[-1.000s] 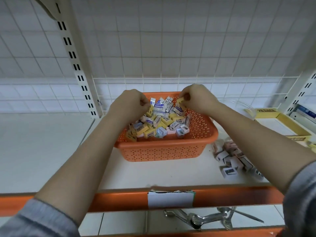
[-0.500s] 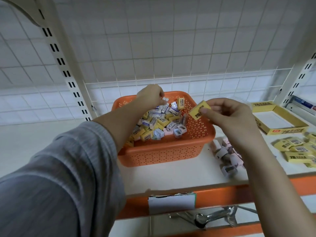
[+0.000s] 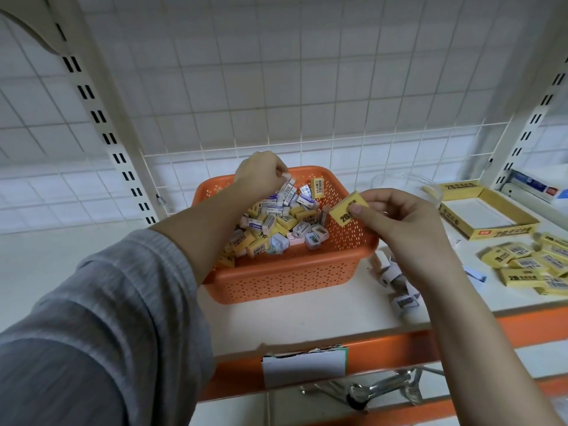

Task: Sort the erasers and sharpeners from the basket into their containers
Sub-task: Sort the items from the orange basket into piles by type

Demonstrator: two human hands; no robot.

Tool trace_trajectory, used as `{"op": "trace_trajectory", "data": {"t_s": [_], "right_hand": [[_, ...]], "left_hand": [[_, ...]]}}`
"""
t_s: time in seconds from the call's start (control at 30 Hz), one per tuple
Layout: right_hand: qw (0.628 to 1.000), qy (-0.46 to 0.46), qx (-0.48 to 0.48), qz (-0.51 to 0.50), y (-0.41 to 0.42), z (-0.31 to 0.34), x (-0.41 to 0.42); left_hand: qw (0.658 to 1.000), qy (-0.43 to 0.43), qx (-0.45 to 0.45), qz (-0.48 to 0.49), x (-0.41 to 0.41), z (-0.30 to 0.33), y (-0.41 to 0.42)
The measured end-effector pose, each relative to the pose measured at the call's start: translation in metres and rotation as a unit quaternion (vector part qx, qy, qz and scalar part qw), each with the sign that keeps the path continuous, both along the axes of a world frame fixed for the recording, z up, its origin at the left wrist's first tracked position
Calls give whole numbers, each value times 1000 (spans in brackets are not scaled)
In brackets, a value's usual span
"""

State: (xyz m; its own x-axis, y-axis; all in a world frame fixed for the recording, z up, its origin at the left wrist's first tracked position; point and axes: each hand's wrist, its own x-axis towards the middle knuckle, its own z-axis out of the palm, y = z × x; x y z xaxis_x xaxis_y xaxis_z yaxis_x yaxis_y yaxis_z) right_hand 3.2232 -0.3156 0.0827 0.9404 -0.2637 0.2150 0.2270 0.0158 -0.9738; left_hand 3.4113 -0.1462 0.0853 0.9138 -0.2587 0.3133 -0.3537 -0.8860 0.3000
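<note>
basket point(image 3: 285, 272) on white shelf point(image 3: 322, 312) | hands: left point(image 3: 261, 173) pinches small eraser point(image 3: 285, 175), right point(image 3: 396, 216) yellow eraser point(image 3: 344, 210)

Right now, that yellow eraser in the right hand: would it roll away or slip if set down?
Probably not: the yellow eraser is a flat-sided block, so rolling seems unlikely. It looks light, since the right hand holds it by the fingertips alone. Its paper sleeve may slide slightly.

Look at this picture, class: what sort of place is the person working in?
Probably a stationery shop or its stockroom. Slotted shelf uprights and a wire-grid back panel frame an orange-edged shelf with a price-label holder, and packaged yellow 2B erasers lie beside their display box.
</note>
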Motion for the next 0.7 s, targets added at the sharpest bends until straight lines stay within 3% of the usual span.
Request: {"op": "trace_trajectory", "data": {"t_s": [0.27,0.43,0.7], "right_hand": [[999,-19,32,-35,3,1,-5],[993,-41,46,-96,-8,0,-16],[983,-62,73,-159,-68,-7,-55]], "left_hand": [[986,-42,-149,-67,-49,36,14],[955,-43,-268,-120,-94,36,3],[935,-12,-327,-135,-152,18,-55]]}}
